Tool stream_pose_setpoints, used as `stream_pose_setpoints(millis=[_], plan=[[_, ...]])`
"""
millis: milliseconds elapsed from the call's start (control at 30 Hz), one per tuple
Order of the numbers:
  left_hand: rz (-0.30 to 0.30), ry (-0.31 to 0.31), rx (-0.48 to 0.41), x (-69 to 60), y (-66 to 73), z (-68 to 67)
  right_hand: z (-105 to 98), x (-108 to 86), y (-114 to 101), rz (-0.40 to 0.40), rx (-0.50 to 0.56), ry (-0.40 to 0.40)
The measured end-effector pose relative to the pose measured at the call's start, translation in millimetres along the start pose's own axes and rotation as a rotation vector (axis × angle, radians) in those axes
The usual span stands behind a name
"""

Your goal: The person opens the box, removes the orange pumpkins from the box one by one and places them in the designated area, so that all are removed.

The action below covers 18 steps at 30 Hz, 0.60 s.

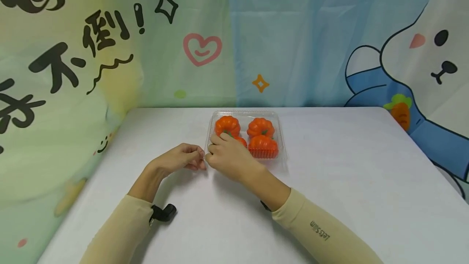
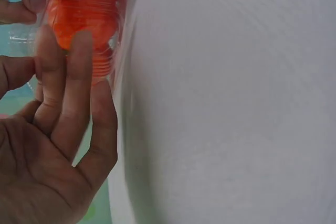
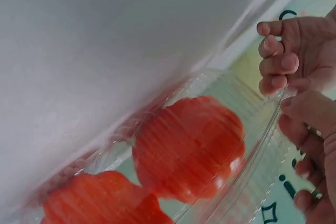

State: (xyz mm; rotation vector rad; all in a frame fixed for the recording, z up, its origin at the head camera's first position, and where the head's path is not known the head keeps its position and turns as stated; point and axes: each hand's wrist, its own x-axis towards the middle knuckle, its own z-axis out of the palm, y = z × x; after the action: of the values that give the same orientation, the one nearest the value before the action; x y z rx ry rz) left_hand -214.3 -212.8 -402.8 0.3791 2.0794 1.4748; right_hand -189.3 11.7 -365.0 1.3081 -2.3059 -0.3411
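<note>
A clear plastic clamshell box [image 1: 280, 133] stands near the far edge of the table with several small, ribbed orange pumpkins [image 1: 261, 127] inside. Both hands meet at its near left corner. My right hand [image 1: 234, 156] reaches across that corner, thumb and forefinger pinching the rim. Just left of it, my left hand [image 1: 183, 159] pinches the box's edge between thumb and forefinger; its other fingers [image 2: 102, 114] extend beside the ribbed wall. In the right wrist view, the box's rim [image 3: 270, 129] runs up to both sets of fingertips. The right hand partly hides one pumpkin.
A white cloth covers the table [image 1: 348, 166], whose far edge lies just behind the box. Behind it hangs a printed curtain [image 1: 293, 44] with cartoon figures and lettering. Dark wrist-worn devices show at both sleeves, one at the left cuff [image 1: 163, 212].
</note>
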Motion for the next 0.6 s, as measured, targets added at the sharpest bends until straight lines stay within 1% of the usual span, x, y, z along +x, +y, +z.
stream_pose_setpoints(millis=[100,267,467,600], plan=[[0.005,0.001,0.002,-0.2,-2.0,-0.5,-1.2,1.2,-4.5,0.021,-0.001,-0.022],[0.02,0.002,-0.021,1.3,-4.4,-1.7,-0.9,1.6,-7.3,0.035,-0.022,-0.016],[0.029,-0.011,-0.034,3.6,-4.2,-0.8,3.8,0.0,-2.8,0.007,-0.043,-0.007],[0.022,-0.026,-0.037,4.3,-4.6,0.0,6.3,-1.1,0.0,-0.021,-0.045,0.004]])
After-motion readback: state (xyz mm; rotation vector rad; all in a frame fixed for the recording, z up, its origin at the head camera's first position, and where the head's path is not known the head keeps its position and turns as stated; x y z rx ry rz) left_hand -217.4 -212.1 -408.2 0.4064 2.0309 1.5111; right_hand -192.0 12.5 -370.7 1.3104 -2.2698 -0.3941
